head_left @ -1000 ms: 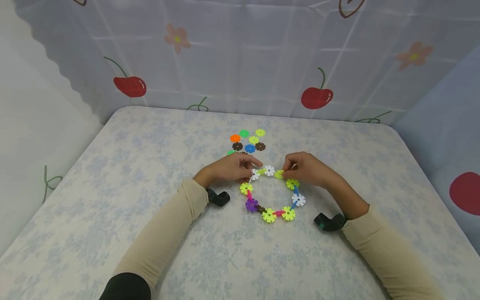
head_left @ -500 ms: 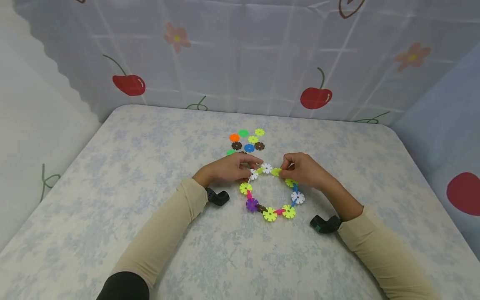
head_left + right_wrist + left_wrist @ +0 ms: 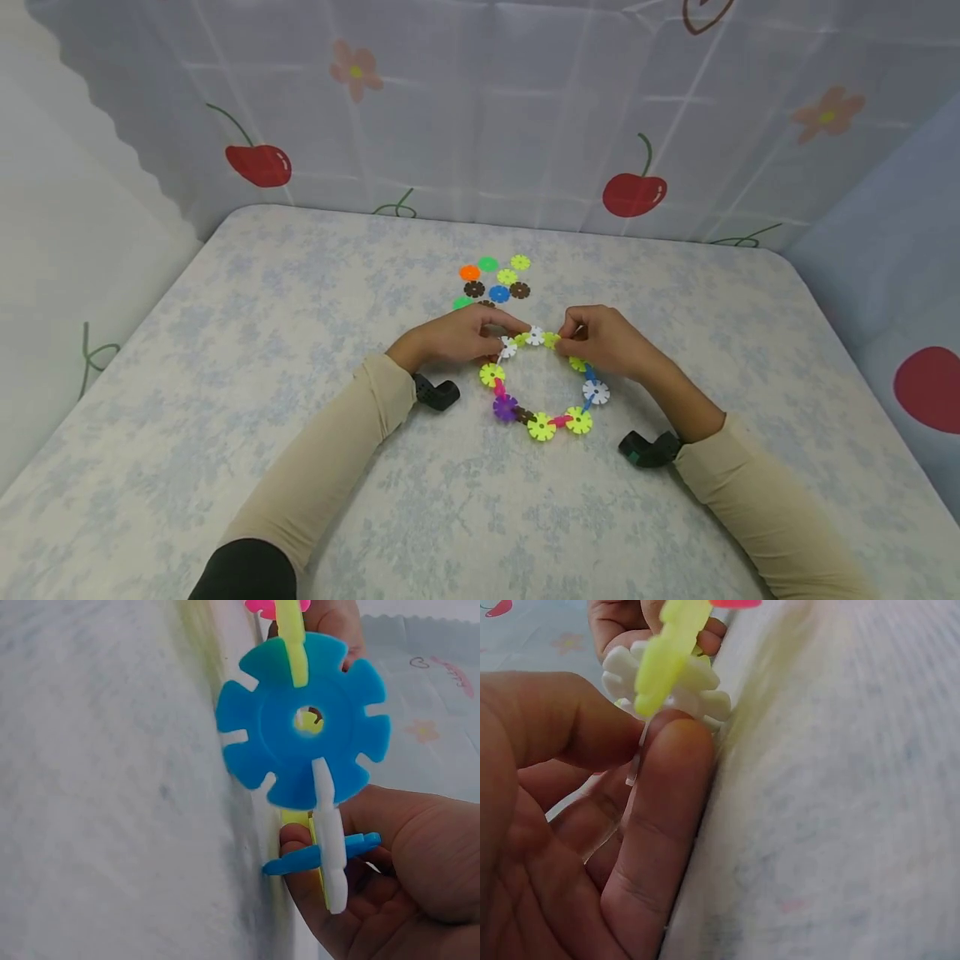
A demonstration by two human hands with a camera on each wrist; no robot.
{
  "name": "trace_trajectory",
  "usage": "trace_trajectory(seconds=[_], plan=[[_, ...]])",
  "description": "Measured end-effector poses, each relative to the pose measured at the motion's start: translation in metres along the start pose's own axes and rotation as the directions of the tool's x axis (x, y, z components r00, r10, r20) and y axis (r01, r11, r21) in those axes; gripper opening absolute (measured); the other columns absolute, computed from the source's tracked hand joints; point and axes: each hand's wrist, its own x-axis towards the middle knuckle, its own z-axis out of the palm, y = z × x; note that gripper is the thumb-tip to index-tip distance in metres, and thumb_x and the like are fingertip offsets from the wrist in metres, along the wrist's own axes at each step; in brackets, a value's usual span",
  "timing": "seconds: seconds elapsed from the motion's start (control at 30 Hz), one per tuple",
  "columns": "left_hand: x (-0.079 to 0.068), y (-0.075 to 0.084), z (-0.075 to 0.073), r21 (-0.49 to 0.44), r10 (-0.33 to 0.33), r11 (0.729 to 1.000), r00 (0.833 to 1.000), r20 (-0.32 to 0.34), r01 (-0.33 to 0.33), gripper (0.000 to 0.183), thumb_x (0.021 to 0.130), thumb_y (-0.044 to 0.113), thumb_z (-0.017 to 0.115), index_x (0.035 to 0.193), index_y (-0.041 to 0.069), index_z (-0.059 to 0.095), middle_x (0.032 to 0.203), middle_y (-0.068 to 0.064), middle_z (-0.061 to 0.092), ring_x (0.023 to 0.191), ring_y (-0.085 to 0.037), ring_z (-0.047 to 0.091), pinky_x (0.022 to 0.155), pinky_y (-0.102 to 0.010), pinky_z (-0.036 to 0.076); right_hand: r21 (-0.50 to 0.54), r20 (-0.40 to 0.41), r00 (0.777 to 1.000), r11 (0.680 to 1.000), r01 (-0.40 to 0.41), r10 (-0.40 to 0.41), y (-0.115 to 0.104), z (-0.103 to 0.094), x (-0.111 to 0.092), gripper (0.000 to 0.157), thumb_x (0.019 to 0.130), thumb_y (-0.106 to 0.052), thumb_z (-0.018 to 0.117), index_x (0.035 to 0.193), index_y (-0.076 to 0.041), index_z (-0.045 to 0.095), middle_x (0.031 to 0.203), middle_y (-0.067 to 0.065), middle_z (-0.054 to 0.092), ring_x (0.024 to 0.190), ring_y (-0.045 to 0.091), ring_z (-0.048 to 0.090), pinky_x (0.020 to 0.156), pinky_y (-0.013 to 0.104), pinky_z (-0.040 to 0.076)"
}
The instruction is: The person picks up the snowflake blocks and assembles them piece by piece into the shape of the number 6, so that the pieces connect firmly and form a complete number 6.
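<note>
Pinches white disc [image 3: 508, 347] in left hand [image 3: 461, 335], yellow-green disc [image 3: 551, 340] in right hand [image 3: 606, 340], both on linked ring [image 3: 542, 427] at centre frame, apparently to steady it from two sides. Has loose discs [image 3: 499, 293] just above, likely for easy reach.

soft, diffuse light cast faint shadows beside the sleeves [image 3: 318, 462], while the tablecloth [image 3: 840, 825] blurred in the left wrist view.

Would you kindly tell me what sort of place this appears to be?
Probably a small indoor recording booth: a patterned table, a cherry-print curtain behind it, and a black device at each wrist.
</note>
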Motion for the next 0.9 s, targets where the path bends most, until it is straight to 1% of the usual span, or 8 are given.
trace_trajectory(seconds=[0.13,0.27,0.5,0.6,0.77,0.9], plan=[[-0.0002,0.0022,0.0001,0.036,0.005,0.999,1.000,0.000,-0.005,0.045,0.099,0.004,0.055,0.143,0.015,0.060,0.121,-0.006,0.058,0.062,-0.016,0.052,0.064,-0.028,0.045,0.001,-0.013,1.000,1.000,0.028,-0.028,0.0008,0.0004,-0.0001,0.016,0.091,-0.003,0.075,0.081,-0.008,0.064,0.089,0.006,0.070,0.075,0.020,0.061,0.063,0.028,0.051],[0.0003,0.0028,-0.0004,0.073,0.023,0.997,1.000,0.010,-0.024,0.044,0.100,0.003,0.055,0.144,0.011,0.059,0.126,-0.004,0.058,0.064,-0.015,0.054,0.067,-0.027,0.047,0.013,-0.026,0.998,0.998,0.059,-0.058,0.0011,0.0010,0.0010,0.016,0.091,-0.001,0.075,0.080,-0.007,0.064,0.089,0.006,0.070,0.076,0.020,0.062,0.064,0.028,0.052],[0.0015,0.0015,-0.0004,0.062,0.014,0.998,1.000,0.025,-0.016,0.044,0.100,0.004,0.057,0.143,0.011,0.059,0.128,-0.003,0.058,0.074,-0.015,0.061,0.073,-0.028,0.052,-0.009,-0.027,0.998,0.998,0.061,-0.062,0.0039,0.0018,0.0034,0.015,0.092,-0.001,0.074,0.083,-0.010,0.065,0.092,0.004,0.071,0.080,0.019,0.065,0.070,0.028,0.055],[0.0010,0.0034,-0.0001,0.063,0.007,0.998,0.999,0.032,-0.009,0.044,0.099,0.003,0.058,0.143,0.010,0.059,0.130,-0.003,0.058,0.078,-0.015,0.062,0.074,-0.028,0.053,-0.018,-0.028,0.996,0.997,0.081,-0.082,0.0051,0.0023,0.0037,0.014,0.092,-0.001,0.074,0.084,-0.010,0.066,0.093,0.003,0.072,0.081,0.019,0.065,0.072,0.028,0.055],[-0.0001,0.0042,-0.0004,0.075,-0.006,0.997,0.999,0.039,0.003,0.045,0.099,0.005,0.059,0.144,0.011,0.058,0.132,-0.001,0.058,0.080,-0.015,0.063,0.076,-0.028,0.052,-0.014,-0.037,0.992,0.992,0.124,-0.124,0.0055,0.0039,0.0042,0.013,0.092,-0.001,0.074,0.086,-0.009,0.065,0.092,0.004,0.072,0.077,0.019,0.062,0.068,0.026,0.054],[0.0002,0.0026,-0.0003,0.094,0.005,0.996,0.999,0.043,-0.009,0.045,0.099,0.005,0.060,0.144,0.013,0.058,0.130,0.000,0.058,0.081,-0.016,0.062,0.076,-0.028,0.051,-0.016,-0.030,0.987,0.988,0.157,-0.157,0.0065,0.0036,0.0049,0.012,0.092,-0.001,0.074,0.087,-0.008,0.066,0.093,0.006,0.071,0.075,0.020,0.060,0.066,0.026,0.053]])
